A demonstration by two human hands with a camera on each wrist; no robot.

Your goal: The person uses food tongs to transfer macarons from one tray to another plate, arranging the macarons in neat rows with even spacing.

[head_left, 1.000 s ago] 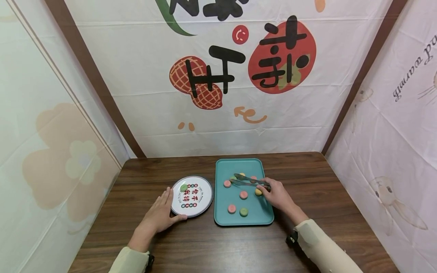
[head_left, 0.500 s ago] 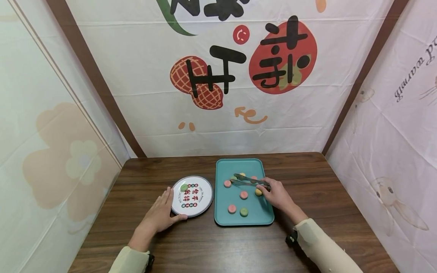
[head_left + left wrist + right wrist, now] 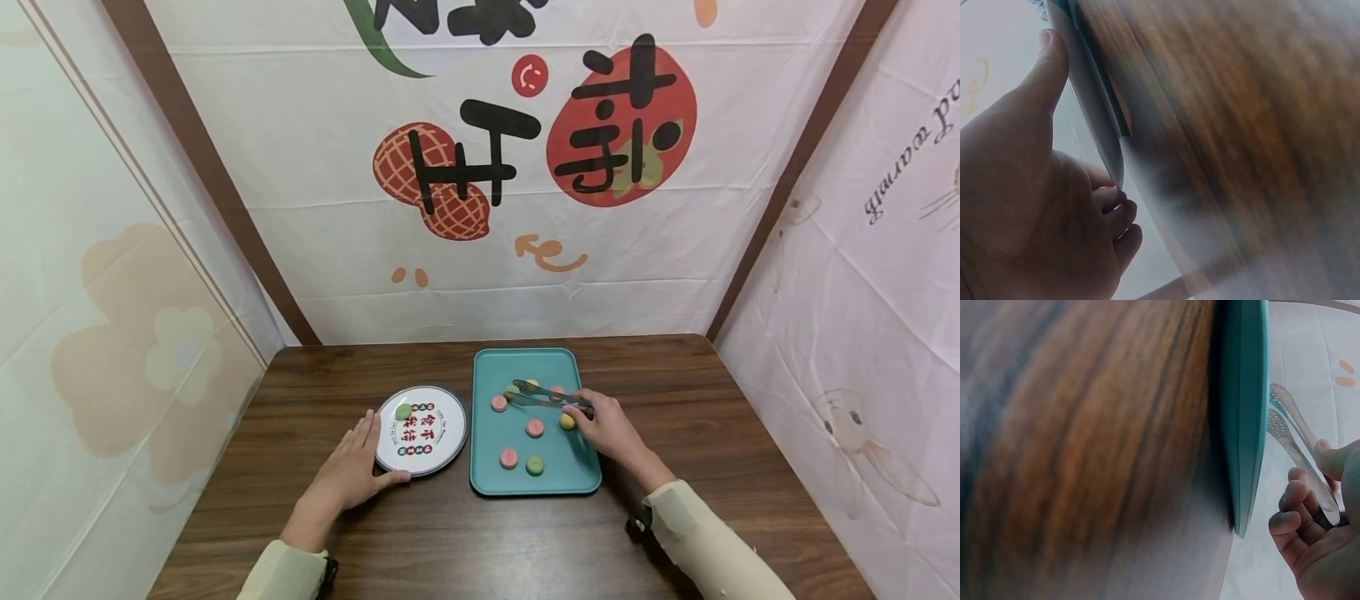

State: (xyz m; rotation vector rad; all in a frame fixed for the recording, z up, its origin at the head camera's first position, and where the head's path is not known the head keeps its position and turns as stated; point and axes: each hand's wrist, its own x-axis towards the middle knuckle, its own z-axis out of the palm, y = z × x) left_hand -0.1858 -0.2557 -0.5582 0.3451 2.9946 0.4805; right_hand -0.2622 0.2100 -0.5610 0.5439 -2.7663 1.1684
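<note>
My left hand [image 3: 348, 468] lies at the left side of a round white plate [image 3: 441, 450] printed with red characters. Its fingers are straight along the rim, and the thumb touches the near edge. On the plate sits one small round green pastry-like piece [image 3: 404, 412]. Over a teal tray [image 3: 555, 479], my right hand [image 3: 609, 427] grips metal tongs [image 3: 528, 387] with parted arms. The tong tips are right at another green piece [image 3: 512, 390], partly covering it. In the right wrist view, the thumb and curled fingers hold the tongs [image 3: 1300, 456] above the tray rim.
Several pink, green and yellow pieces lie spread on the tray, among them a pink one [image 3: 534, 427] and a yellow one [image 3: 567, 421]. Plate and tray stand side by side on a brown wooden table [image 3: 450, 542]. Printed white cloth walls [image 3: 337, 267] enclose the table.
</note>
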